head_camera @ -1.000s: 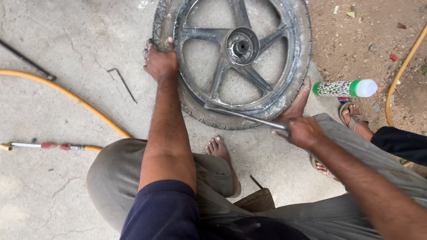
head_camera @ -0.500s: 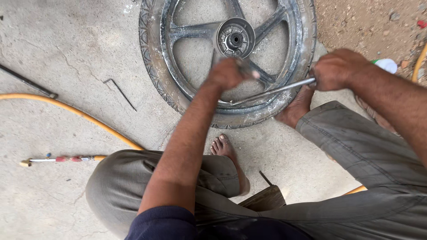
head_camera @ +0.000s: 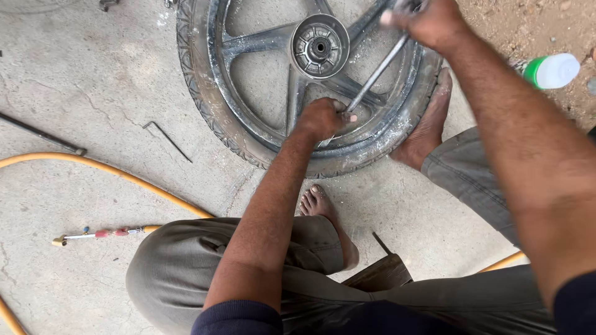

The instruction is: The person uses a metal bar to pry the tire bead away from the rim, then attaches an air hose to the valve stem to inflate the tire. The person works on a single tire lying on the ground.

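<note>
A dusty black spoked wheel with its tyre (head_camera: 205,99) lies flat on the concrete in front of me. My right hand (head_camera: 428,22) is shut on the upper end of a long metal tyre lever (head_camera: 379,71) that slants down across the spokes. My left hand (head_camera: 323,118) grips the lever's lower end where it meets the near rim. My right foot (head_camera: 428,130) presses on the tyre's right side. My left foot (head_camera: 326,217) rests on the ground below the wheel.
An orange hose (head_camera: 118,174) curves across the floor at left, ending in a metal nozzle (head_camera: 93,234). A bent thin rod (head_camera: 167,139) and a dark bar (head_camera: 40,133) lie left of the wheel. A green-and-white bottle (head_camera: 552,69) lies at right.
My right hand has swung the lever's top end up and to the far side of the wheel. My left hand slid down to the lever's tip at the near rim.
</note>
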